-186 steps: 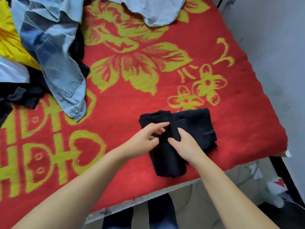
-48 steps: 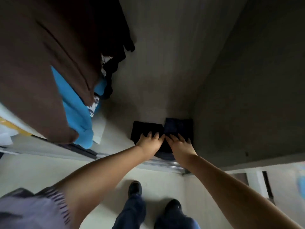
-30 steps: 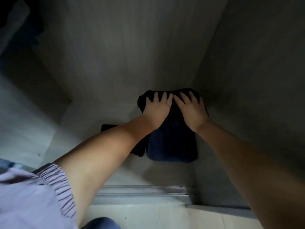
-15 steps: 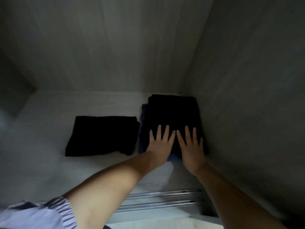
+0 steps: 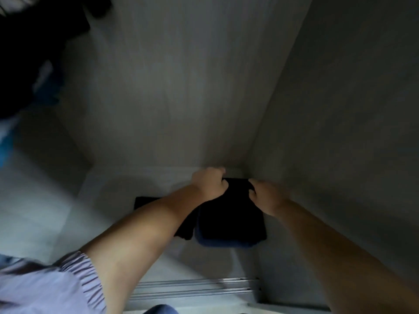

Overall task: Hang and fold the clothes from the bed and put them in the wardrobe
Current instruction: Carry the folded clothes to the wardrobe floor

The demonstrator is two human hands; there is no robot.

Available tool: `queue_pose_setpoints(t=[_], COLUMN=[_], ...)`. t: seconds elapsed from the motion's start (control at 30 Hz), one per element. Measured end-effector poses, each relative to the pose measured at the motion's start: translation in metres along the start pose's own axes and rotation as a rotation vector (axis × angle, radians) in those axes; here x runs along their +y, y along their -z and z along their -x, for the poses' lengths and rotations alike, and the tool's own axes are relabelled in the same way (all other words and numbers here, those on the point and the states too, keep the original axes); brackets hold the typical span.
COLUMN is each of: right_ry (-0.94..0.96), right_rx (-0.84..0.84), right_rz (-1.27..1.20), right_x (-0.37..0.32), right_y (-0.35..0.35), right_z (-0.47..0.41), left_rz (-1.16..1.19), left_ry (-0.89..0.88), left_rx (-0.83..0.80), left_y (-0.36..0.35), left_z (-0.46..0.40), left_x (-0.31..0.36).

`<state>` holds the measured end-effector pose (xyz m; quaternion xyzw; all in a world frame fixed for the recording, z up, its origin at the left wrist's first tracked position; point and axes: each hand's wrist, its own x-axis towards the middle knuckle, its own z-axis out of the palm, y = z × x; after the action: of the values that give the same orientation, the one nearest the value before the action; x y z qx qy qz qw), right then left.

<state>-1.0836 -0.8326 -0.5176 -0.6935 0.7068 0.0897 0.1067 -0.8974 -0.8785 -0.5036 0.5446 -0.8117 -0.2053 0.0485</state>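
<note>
A folded black garment (image 5: 233, 214) lies on top of a folded dark blue one (image 5: 217, 244) in the back right corner of the wardrobe floor (image 5: 140, 182). My left hand (image 5: 209, 182) grips the far left corner of the black garment, fingers curled over its edge. My right hand (image 5: 266, 196) grips the far right corner the same way. Left of this stack lies a second folded black garment (image 5: 184, 230), mostly hidden behind my left forearm.
The wardrobe's right wall (image 5: 340, 132) stands close beside the stack and the back wall (image 5: 172, 87) just behind it. A metal sliding-door track (image 5: 195, 288) runs along the front edge. Dark and blue hanging clothes (image 5: 22, 71) fill the upper left.
Both hands lay flat on the near edge of the black garment; now they have reached to its far edge and curled around its far corners.
</note>
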Motion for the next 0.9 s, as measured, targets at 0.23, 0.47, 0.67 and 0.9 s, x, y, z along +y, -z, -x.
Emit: queue_pose_setpoints(t=[0.23, 0.47, 0.67, 0.9], right_ry=[-0.042, -0.050, -0.063, -0.050], right_rx=[0.140, -0.049, -0.071, -0.010], right_rz=[-0.050, -0.058, -0.098, -0.200], right_x=[-0.040, -0.044, -0.048, -0.080], right_y=[0.215, 0.351, 0.418, 0.439], right_z=[0.039, 0.094, 0.140, 0.188], left_rz=[0.015, 0.004, -0.031, -0.058], left_ry=[0.032, 0.018, 0.032, 0.029], left_rx=[0.192, 0.150, 0.123, 0.129], left_y=[0.197, 0.327, 0.397, 0.424], left_z=[0.032, 0.080, 0.122, 0.182], left_x=[0.057, 0.107, 0.138, 0.131])
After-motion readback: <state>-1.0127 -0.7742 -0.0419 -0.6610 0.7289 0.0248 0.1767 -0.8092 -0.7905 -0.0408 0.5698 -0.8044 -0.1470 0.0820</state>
